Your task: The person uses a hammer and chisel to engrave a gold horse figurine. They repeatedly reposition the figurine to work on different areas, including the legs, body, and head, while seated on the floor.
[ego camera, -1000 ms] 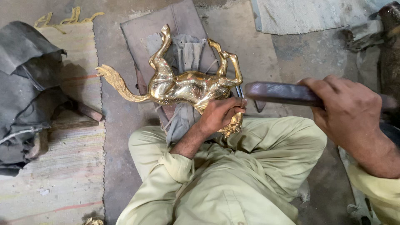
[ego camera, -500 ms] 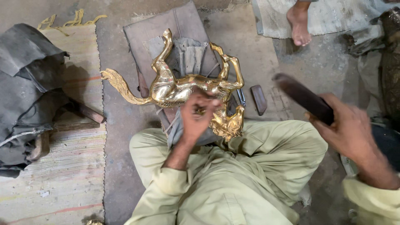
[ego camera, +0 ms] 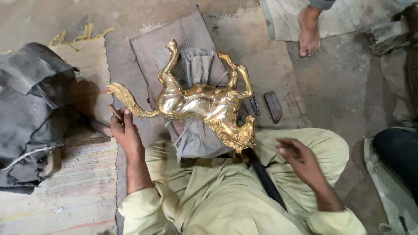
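while fingers [ego camera: 126,117] apart, brass horse [ego camera: 196,104] between

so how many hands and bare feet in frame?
3. Left hand by the brass horse tail, gripping a thin tool; right hand over the right knee; another person's bare foot top right. Others may be hidden.

Polished brass horse figure [ego camera: 198,104] lies on its side across the grey cloth pad [ego camera: 196,69], legs pointing up toward the pad's far edge, curled tail sweeping left past its edge, maned head hanging at the near edge.
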